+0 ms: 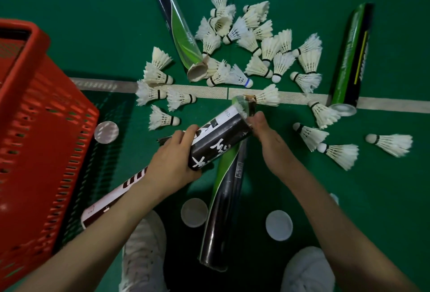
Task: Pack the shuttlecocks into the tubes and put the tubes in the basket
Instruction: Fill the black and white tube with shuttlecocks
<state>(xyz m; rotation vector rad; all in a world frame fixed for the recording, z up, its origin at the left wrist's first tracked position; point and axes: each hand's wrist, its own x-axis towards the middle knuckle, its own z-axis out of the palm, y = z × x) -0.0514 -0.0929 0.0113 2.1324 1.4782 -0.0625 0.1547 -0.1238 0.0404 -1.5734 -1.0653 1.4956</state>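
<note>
Black-and-white tube [218,138]: held tilted above the green court floor [93,24], clasped round its lower end by the left grip [172,159]. The right grip [267,138] is curled at the open mouth; what it pinches cannot be told. Packing is judged barely begun. Many shuttlecocks [256,42] are strewn astride the white line [384,104], four other tubes [223,203] and loose caps [194,212] lie about, and no tube is seen in the red basket [35,105] at the left.
</note>
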